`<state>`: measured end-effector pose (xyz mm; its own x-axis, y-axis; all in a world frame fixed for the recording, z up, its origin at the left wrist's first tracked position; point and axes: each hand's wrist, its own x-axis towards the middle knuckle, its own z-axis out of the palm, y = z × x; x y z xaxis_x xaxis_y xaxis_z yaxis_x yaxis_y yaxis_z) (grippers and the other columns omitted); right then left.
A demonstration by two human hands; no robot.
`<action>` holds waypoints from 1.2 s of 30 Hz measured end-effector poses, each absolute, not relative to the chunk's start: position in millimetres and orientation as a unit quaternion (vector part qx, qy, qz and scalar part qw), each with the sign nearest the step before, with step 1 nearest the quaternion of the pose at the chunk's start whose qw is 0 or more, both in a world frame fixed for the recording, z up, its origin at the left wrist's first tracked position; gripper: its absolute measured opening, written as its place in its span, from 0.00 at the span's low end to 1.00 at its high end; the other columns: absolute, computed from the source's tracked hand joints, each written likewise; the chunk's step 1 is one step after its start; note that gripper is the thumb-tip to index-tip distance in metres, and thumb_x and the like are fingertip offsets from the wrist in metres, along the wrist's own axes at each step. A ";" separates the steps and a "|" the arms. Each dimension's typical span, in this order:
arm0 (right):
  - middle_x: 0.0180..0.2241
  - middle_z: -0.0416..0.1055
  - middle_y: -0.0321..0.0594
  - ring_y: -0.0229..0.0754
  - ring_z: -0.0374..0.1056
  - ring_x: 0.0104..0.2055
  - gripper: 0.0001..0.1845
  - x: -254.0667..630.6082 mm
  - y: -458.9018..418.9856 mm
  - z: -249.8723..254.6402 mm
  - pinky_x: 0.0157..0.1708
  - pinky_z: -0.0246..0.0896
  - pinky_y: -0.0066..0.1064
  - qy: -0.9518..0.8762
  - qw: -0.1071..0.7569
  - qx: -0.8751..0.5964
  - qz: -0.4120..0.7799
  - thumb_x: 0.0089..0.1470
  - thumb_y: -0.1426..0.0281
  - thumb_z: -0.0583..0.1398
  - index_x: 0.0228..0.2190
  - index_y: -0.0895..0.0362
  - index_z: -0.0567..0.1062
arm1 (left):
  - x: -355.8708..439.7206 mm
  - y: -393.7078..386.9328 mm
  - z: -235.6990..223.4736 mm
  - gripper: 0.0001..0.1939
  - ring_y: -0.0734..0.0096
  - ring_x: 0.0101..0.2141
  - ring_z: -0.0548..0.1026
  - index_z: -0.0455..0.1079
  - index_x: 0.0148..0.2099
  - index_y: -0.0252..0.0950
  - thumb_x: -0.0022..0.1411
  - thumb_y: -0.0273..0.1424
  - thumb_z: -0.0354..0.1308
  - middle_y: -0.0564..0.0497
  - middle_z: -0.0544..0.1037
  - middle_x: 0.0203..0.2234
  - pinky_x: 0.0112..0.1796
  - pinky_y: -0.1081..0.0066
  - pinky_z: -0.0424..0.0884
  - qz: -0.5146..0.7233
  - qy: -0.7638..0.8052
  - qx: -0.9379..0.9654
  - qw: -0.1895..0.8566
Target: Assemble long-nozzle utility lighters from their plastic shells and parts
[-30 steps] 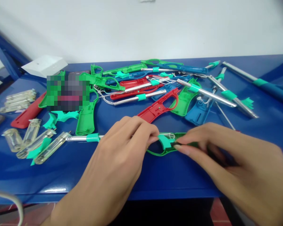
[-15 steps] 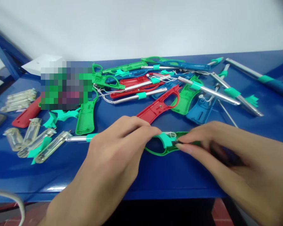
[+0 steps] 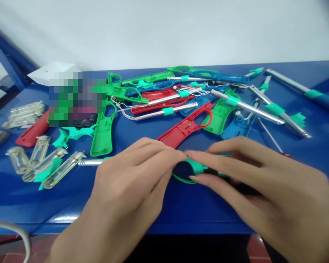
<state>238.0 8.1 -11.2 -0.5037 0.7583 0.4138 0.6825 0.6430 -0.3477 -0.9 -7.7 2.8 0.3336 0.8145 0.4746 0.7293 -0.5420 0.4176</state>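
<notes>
Low over the front of the table, my left hand [image 3: 131, 179] is closed around a utility lighter half-shell, whose green finger ring [image 3: 183, 179] shows past my fingertips. A metal tube [image 3: 91, 162] sticks out on the left side of that hand. My right hand [image 3: 265, 182] has its thumb and forefinger around the teal trigger [image 3: 199, 167] in the shell. Its forefinger meets the left fingertips. Most of the shell's handle and the parts inside are hidden behind my right fingers.
Behind my hands lie a red half-shell [image 3: 181, 126], a green half-shell [image 3: 102, 137] and several metal tubes with teal sleeves, such as this tube [image 3: 246, 107]. Clear fuel tanks [image 3: 64, 170] and teal triggers [image 3: 82, 132] lie left. The blue table's front edge [image 3: 197, 228] is near.
My right thumb and forefinger have moved left, from the dark part behind the trigger to the trigger itself. My left hand keeps its hold; the view has shifted slightly.
</notes>
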 end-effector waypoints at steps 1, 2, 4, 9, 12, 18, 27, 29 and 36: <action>0.48 0.80 0.31 0.39 0.82 0.37 0.13 238.9 7.7 -11.5 0.27 0.72 0.29 -0.862 0.275 -0.421 0.070 0.78 0.63 0.58 0.56 0.38 0.79 | -2.0 -8.3 3.0 0.11 0.78 0.40 0.83 0.79 0.51 0.43 0.79 0.22 0.59 0.60 0.86 0.45 0.44 0.80 0.80 0.328 0.481 0.811 0.055; 0.48 0.81 0.32 0.41 0.83 0.38 0.13 239.5 7.1 -11.7 0.26 0.72 0.29 -0.859 0.276 -0.426 0.067 0.77 0.62 0.59 0.55 0.38 0.81 | -3.2 -8.9 3.0 0.10 0.77 0.40 0.82 0.80 0.51 0.43 0.78 0.23 0.60 0.59 0.86 0.46 0.46 0.79 0.80 0.326 0.487 0.809 0.045; 0.47 0.83 0.35 0.46 0.83 0.40 0.13 239.2 6.3 -12.3 0.26 0.73 0.31 -0.857 0.276 -0.431 0.057 0.75 0.58 0.61 0.54 0.37 0.84 | -5.5 -10.3 1.8 0.10 0.77 0.41 0.82 0.80 0.51 0.43 0.79 0.23 0.60 0.58 0.85 0.47 0.45 0.79 0.79 0.315 0.495 0.809 0.026; 0.44 0.84 0.39 0.52 0.83 0.41 0.17 229.3 8.5 -13.5 0.31 0.77 0.35 -0.865 0.276 -0.417 0.045 0.69 0.49 0.66 0.55 0.35 0.86 | -9.7 -12.1 -5.0 0.13 0.76 0.42 0.78 0.79 0.53 0.44 0.77 0.20 0.60 0.57 0.83 0.50 0.40 0.80 0.77 0.282 0.480 0.831 0.008; 0.44 0.84 0.39 0.52 0.83 0.42 0.18 227.6 10.0 -14.0 0.31 0.78 0.35 -0.863 0.283 -0.417 0.041 0.69 0.49 0.66 0.56 0.35 0.86 | -11.4 -11.4 -7.7 0.15 0.74 0.44 0.78 0.78 0.53 0.42 0.78 0.18 0.57 0.56 0.82 0.50 0.42 0.77 0.78 0.281 0.467 0.838 -0.001; 0.45 0.85 0.36 0.44 0.83 0.33 0.16 238.2 9.2 -17.2 0.18 0.67 0.31 -0.865 0.267 -0.424 0.021 0.77 0.58 0.58 0.55 0.39 0.85 | -16.7 -10.9 -7.5 0.11 0.67 0.46 0.79 0.77 0.56 0.41 0.84 0.26 0.53 0.51 0.81 0.55 0.37 0.68 0.76 0.250 0.454 0.854 -0.042; 0.45 0.84 0.31 0.39 0.83 0.27 0.15 235.5 5.6 -15.0 0.12 0.64 0.33 -0.857 0.269 -0.440 0.006 0.80 0.58 0.54 0.53 0.42 0.82 | -7.5 -3.5 3.8 0.20 0.56 0.38 0.82 0.79 0.53 0.31 0.72 0.12 0.50 0.44 0.83 0.45 0.29 0.58 0.69 0.220 0.416 0.879 -0.076; 0.44 0.84 0.31 0.38 0.80 0.24 0.15 235.3 5.4 -13.7 0.11 0.61 0.34 -0.854 0.271 -0.444 0.002 0.80 0.58 0.56 0.53 0.43 0.82 | -5.9 -3.3 4.9 0.19 0.54 0.39 0.83 0.79 0.52 0.31 0.70 0.12 0.52 0.45 0.84 0.45 0.28 0.57 0.68 0.222 0.415 0.879 -0.077; 0.47 0.83 0.32 0.40 0.83 0.29 0.13 233.3 5.7 -10.6 0.17 0.69 0.36 -0.854 0.267 -0.446 0.028 0.79 0.62 0.57 0.53 0.43 0.82 | -7.2 -2.6 2.1 0.15 0.53 0.40 0.84 0.79 0.51 0.35 0.76 0.18 0.53 0.45 0.85 0.46 0.29 0.59 0.68 0.220 0.426 0.875 -0.069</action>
<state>233.3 5.7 -10.6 -0.4590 0.7769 0.4309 0.7467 0.6002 -0.2868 -7.2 -2.6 2.1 0.5408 0.7144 0.4440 0.7752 -0.6282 0.0666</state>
